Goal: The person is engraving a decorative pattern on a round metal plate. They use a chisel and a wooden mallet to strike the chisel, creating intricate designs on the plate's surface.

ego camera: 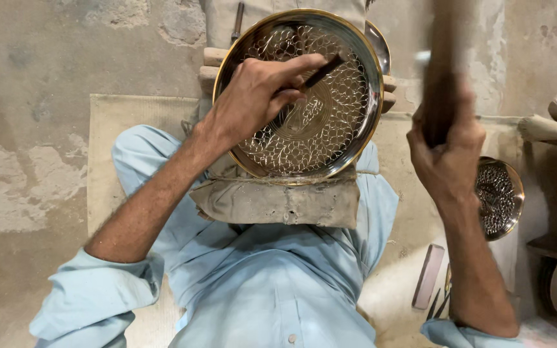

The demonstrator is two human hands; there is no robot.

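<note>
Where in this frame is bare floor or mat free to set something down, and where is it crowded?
Free: the concrete floor left of the mat, and the mat strip between its left edge and the left hand's forearm. Crowded: the right side, where the right hand raises a blurred mallet over a smaller engraved plate, a flat block and other items.

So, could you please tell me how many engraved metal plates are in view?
2: a large plate on the padded block under the left hand, a small plate right of the right hand. Another rim behind may be a third.
</note>
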